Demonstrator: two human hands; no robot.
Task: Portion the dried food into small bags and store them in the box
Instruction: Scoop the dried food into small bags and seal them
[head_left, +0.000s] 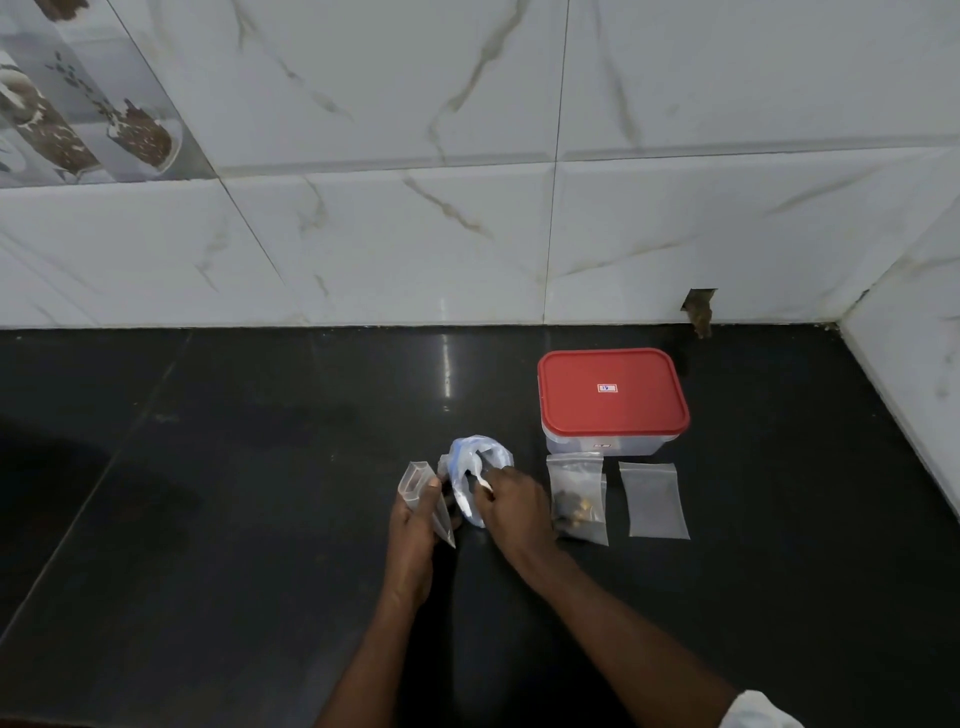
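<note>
Now, small bag (416, 480) in left hand (413, 535), spoon (485, 484) in right hand (511, 501)

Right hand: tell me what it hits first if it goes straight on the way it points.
Most likely the blue-and-white bag: the right hand points up-left, its white spoon at that bag's mouth. Depth is unclear from one view.

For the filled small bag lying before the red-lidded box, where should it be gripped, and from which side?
Pinch the filled bag by its flat top strip, the end nearest the box, coming from above. The dark food is bunched at the near end, so the top is thin and the contents would likely hang below. The right hand is closest.
</note>
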